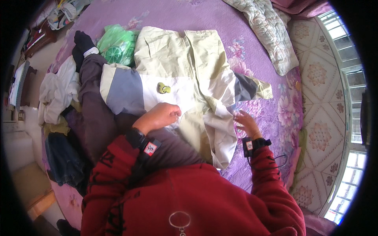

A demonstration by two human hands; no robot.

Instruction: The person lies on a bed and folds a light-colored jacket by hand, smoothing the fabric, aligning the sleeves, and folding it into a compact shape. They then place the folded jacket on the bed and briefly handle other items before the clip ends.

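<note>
A cream, white and grey zip jacket (pixel 177 56) lies spread on the bed, its hem away from me and its zip undone near the collar end. My left hand (pixel 162 115) rests with curled fingers at the jacket's white panel; whether cloth is pinched in it cannot be told. A small olive-green ornament (pixel 164 88) sits on that panel, just beyond the hand. To the right, my right hand (pixel 248 124) hovers beside the jacket's collar end with fingers apart and nothing in them. One grey-and-cream sleeve lies across my leg; the other points right.
A purple floral bedspread (pixel 262 118) lies underneath. Beyond my stretched leg (pixel 96 97) are white clothing (pixel 57 88) and dark blue clothing (pixel 65 159). A green plastic bag (pixel 116 45) touches the jacket's far left. A quilt (pixel 262 32) lies far right, near the tiled windowsill (pixel 319 88).
</note>
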